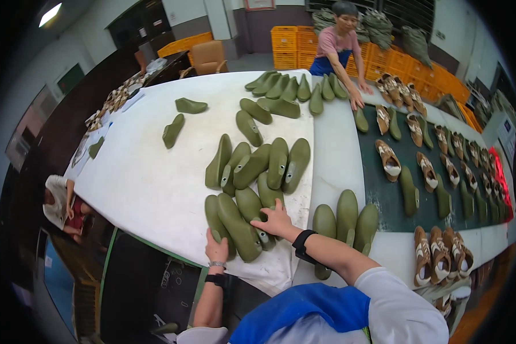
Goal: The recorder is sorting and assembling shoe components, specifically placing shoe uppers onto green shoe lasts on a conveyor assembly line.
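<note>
Several green shoe forms (239,226), head view, near edge of white worktop (155,143). Left hand (217,250) touches outermost one, grip unclear; right hand (275,222) spread over others. Probably stiff, smooth, slippery, not fragile; grip around the middle.

Okay so this table (143,166) has a white top, kinda grubby at the near right corner. Green shoe moulds (231,226) are bunched up along the right edge, from that corner backwards, with a row fanned out at the far right corner. Two sit apart toward the far edge. Beyond the right edge there's a pale ledge (337,155) with a few moulds, then a dark belt (382,195) carrying brown shoes (389,161) and more moulds.
</note>
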A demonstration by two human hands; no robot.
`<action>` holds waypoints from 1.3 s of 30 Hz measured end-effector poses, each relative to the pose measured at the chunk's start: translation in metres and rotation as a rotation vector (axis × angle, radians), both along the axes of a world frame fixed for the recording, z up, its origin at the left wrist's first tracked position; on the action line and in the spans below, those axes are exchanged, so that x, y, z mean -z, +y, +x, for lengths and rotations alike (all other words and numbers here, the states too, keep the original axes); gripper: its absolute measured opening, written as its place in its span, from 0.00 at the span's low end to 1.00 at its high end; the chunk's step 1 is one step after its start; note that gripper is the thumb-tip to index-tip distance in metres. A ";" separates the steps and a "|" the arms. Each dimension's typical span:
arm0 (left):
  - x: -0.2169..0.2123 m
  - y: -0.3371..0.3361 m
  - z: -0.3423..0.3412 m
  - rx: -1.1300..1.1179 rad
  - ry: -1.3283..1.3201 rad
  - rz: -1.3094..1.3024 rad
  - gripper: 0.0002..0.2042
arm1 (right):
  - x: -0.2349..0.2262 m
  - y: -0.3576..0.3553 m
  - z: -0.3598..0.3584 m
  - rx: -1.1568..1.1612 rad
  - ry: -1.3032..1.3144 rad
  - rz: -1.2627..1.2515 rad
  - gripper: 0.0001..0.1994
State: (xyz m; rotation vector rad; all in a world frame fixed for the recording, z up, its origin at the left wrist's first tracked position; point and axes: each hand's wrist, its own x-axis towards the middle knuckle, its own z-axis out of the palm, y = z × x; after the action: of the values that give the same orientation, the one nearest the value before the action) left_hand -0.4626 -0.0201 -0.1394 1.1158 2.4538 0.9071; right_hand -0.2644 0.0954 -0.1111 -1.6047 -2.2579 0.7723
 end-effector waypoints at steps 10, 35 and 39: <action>-0.002 -0.003 0.062 0.315 -0.053 0.096 0.35 | -0.017 -0.032 0.061 0.085 -0.040 -0.008 0.22; -0.025 0.003 0.138 0.721 0.470 0.425 0.34 | -0.035 -0.333 0.472 0.829 0.964 -0.327 0.15; -0.113 -0.031 0.304 0.949 0.184 0.490 0.23 | 0.095 -0.456 0.584 1.827 0.496 0.153 0.14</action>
State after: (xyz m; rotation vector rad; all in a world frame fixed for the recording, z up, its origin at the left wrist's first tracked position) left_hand -0.1587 -0.0511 -0.0261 2.2993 1.4608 1.0862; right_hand 0.3200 -0.3610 -0.2063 -2.1048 -0.0232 0.2868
